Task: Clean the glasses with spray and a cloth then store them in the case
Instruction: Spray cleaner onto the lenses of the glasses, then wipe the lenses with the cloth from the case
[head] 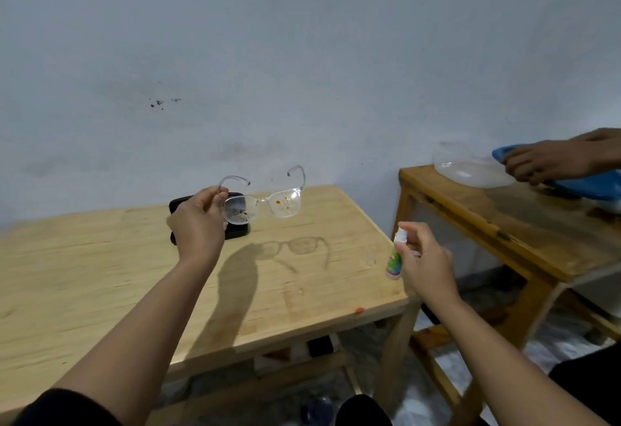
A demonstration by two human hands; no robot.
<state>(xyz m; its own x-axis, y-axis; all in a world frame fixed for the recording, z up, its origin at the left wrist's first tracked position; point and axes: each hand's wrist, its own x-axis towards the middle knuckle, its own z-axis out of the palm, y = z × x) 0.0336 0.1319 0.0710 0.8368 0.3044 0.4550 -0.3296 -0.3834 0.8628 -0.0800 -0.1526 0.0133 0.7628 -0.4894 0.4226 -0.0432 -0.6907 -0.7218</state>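
Note:
My left hand [197, 227] holds clear-framed glasses [265, 202] by their left temple, up above the light wooden table [100, 277], arms unfolded. Both lenses carry orange and dark specks. Behind the glasses a black case [239, 231] lies on the table, mostly hidden by my left hand. My right hand [426, 262] grips a small white spray bottle [396, 257] with a green label near the table's right edge, its nozzle turned toward the glasses. A blue cloth [584, 187] lies on the side table at the right.
A second, darker wooden table [477, 224] stands to the right with a clear plastic bag or bowl [470, 170] on it. Another person's hand [551, 163] rests on the blue cloth there. A grey wall rises behind both tables. Floor clutter shows under the tables.

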